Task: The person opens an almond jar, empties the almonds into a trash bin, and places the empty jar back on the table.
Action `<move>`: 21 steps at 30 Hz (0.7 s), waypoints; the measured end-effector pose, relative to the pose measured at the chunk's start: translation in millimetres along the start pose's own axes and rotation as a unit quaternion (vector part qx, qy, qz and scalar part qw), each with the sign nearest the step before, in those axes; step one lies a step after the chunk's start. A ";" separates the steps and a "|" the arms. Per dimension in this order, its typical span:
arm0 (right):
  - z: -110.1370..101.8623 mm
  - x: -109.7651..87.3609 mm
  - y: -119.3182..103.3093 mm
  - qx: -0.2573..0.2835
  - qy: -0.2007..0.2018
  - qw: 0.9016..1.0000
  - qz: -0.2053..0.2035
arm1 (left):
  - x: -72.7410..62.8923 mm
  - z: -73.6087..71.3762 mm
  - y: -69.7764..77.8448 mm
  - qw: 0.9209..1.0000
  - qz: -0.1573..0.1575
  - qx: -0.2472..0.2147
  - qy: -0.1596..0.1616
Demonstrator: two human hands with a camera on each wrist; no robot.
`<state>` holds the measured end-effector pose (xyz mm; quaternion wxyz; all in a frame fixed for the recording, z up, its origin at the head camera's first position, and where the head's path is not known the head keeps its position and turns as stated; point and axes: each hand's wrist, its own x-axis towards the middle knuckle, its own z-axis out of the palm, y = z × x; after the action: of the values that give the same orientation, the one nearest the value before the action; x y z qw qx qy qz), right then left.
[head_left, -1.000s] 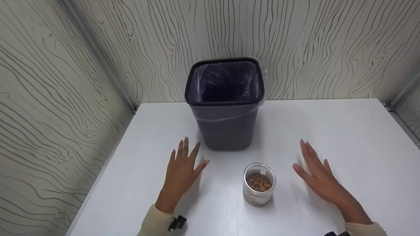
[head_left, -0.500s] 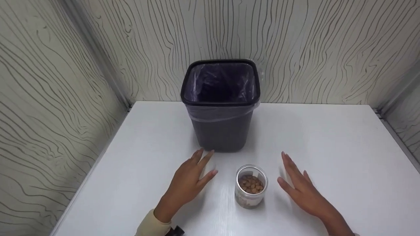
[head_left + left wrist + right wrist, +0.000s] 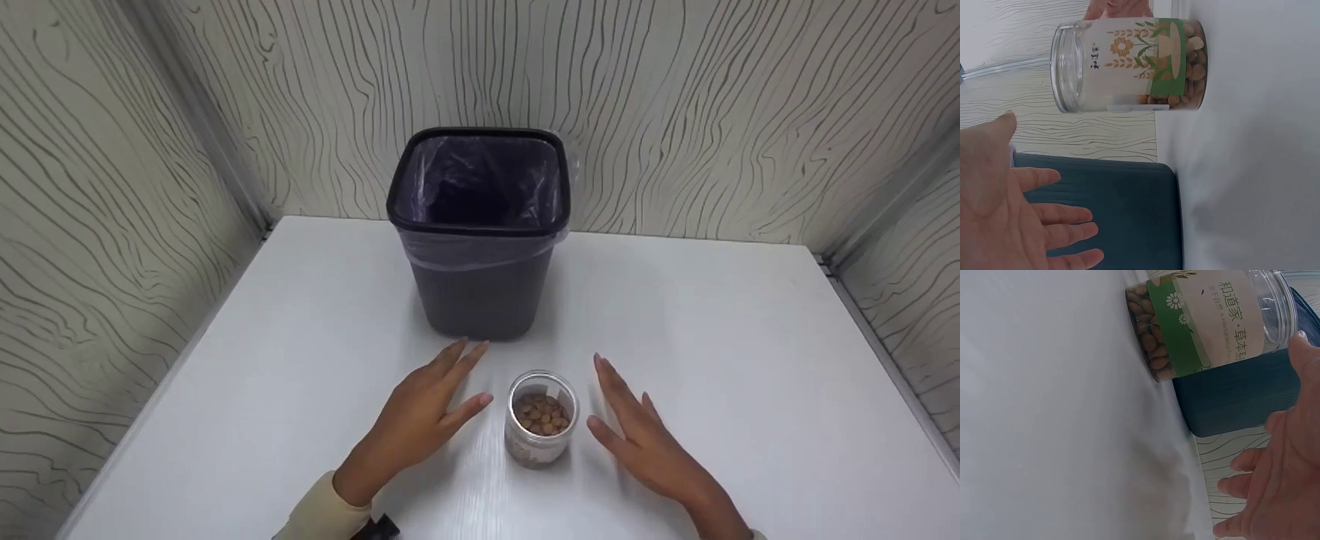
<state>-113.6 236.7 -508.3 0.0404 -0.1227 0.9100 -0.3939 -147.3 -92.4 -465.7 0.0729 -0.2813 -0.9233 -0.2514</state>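
Note:
A clear plastic jar (image 3: 537,450) stands upright and lidless on the table between my two hands. Brown almonds (image 3: 541,415) lie in its lower part, and a printed label (image 3: 1221,318) with green and flowers wraps its side. To its left, my left hand (image 3: 420,416) hovers with spread, fairly straight fingers, apart from the jar. On the other side, my right hand (image 3: 641,442) is held with fingers extended and thumb toward the jar, its thumb very near the wall. Neither hand holds anything. The left wrist view shows the left palm (image 3: 999,219) facing the jar.
A dark grey trash bin (image 3: 480,292) with a clear plastic liner (image 3: 472,253) stands behind the jar, just beyond my left fingertips. The white table (image 3: 675,315) meets wood-patterned walls (image 3: 637,112) at the back and sides.
Both hands have come in closer to the jar, the right one from the right. The camera view has shifted, so the jar and bin appear further left; both seem to stay in place.

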 end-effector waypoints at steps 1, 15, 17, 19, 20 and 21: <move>2.0 -0.4 -1.4 0.000 0.001 1.000 -0.004 | -0.7 -0.8 1.1 1.000 0.002 -0.001 -0.003; 9.1 -0.7 -6.7 -0.004 -0.007 0.998 -0.066 | 5.9 4.4 13.9 0.999 0.029 -0.037 -0.021; 10.7 -2.0 -7.1 -0.004 -0.016 0.998 -0.065 | 4.0 5.9 15.9 0.999 0.025 -0.041 -0.026; 12.6 -3.8 -7.6 -0.006 -0.022 0.998 -0.064 | 1.5 7.0 18.3 0.998 0.021 -0.046 -0.032; 13.4 -4.7 -8.0 -0.007 -0.024 0.998 -0.063 | 0.4 7.4 19.7 0.998 0.020 -0.048 -0.034; 14.1 -5.7 -8.3 -0.009 -0.025 0.998 -0.063 | -0.6 8.2 20.7 0.998 0.020 -0.049 -0.036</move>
<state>-104.2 222.6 -512.1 0.0371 -0.1903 0.9027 -0.3841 -135.3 -73.7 -464.1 0.0312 -0.3118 -0.9060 -0.2846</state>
